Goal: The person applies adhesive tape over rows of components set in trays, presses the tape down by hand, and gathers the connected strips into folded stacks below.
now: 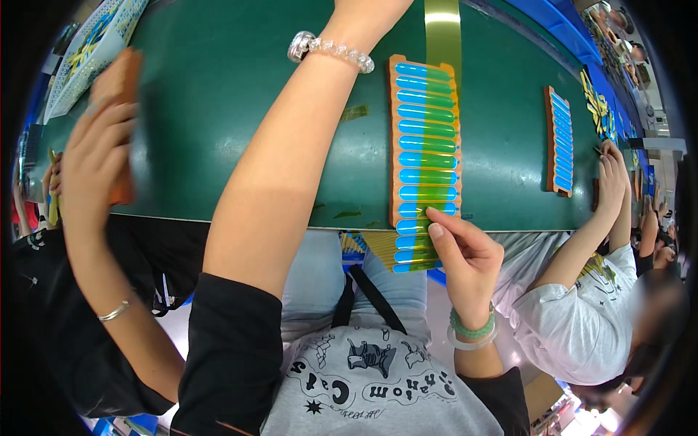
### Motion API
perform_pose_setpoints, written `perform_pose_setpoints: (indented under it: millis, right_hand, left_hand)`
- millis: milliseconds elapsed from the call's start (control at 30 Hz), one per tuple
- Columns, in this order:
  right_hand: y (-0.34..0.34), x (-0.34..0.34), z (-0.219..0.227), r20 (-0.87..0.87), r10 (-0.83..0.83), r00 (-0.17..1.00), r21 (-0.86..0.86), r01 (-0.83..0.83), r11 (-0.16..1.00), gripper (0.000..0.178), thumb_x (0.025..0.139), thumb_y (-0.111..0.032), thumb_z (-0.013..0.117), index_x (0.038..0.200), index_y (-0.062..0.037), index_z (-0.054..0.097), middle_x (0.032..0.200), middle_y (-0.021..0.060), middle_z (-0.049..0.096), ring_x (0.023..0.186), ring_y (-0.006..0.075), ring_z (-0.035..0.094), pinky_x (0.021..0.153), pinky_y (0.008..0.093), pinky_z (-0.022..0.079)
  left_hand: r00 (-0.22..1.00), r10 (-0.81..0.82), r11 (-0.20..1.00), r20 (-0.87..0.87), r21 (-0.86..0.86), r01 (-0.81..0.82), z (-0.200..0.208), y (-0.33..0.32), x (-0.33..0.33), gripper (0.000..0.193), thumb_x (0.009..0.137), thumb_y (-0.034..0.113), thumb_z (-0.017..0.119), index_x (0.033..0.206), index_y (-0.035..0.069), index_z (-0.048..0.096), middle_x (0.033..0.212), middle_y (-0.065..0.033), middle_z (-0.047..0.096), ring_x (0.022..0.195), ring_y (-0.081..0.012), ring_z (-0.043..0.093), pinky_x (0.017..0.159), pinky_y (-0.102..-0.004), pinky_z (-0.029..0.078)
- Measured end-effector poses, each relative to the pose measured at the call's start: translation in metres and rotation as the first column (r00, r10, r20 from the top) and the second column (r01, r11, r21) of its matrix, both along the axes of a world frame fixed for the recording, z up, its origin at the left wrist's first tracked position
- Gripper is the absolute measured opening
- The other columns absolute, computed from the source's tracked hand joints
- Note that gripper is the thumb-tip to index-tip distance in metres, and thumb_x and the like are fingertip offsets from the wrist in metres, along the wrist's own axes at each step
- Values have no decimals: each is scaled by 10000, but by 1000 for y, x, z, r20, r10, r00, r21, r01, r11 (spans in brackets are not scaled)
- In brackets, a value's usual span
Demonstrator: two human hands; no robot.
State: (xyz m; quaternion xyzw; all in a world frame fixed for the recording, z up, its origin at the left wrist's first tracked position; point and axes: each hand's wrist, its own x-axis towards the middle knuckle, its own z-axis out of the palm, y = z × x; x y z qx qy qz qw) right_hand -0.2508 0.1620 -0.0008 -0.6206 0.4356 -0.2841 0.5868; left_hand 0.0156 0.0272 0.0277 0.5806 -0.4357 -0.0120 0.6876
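An orange board (393,131) lies lengthwise on the green table (218,109) and overhangs its near edge. It carries a row of blue capsule-shaped pieces (418,178). A translucent yellow-green tape strip (442,33) runs from the far side down over the pieces. My right hand (465,254) pinches the tape's near end between thumb and forefinger, at the lower pieces. My left forearm reaches far across the table, a clear bead bracelet (331,47) on its wrist. My left hand (371,14) is cut off by the top edge, its fingers hidden.
At the far left, a co-worker's hand (94,160) holds another orange board (125,102) upright at the table edge, below a white perforated tray (87,51). On the right, a person in a white shirt has their hands (611,178) by a third board of blue pieces (558,142).
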Motion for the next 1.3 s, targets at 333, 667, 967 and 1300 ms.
perform_pose_setpoints:
  millis: [333,667,967,1300]
  right_hand:
    - [-2,0,23,-193,78,978,-97,-98,990,253,843,-81,712,1083,-4,699,783,34,614,565,43,428,501,217,380]
    - [-26,11,35,-562,139,815,-713,-563,419,244,758,-91,715,965,-11,613,961,86,588,868,281,576,814,377,437]
    - [-42,36,27,-487,121,865,-764,-489,420,94,787,-7,642,864,-24,589,821,89,550,768,271,546,739,380,414]
    - [-77,68,22,-444,114,889,-792,-448,414,36,810,-26,615,807,-26,579,787,108,528,759,288,530,725,391,406]
  left_hand:
    - [1000,-15,997,24,-69,17,2,4,-5,206,813,139,703,918,-38,708,811,-133,715,724,-170,674,689,-282,516]
    - [976,-176,984,-129,-25,174,8,4,-5,201,836,107,698,963,-49,697,834,-76,712,746,-105,646,680,-234,500]
    - [979,-168,983,-118,59,176,2,7,2,287,817,215,746,992,-10,712,877,-58,706,798,-97,638,732,-226,498]
    - [962,-217,972,-165,54,229,3,7,4,269,824,213,732,970,-12,715,817,-33,693,735,-68,602,667,-217,473]
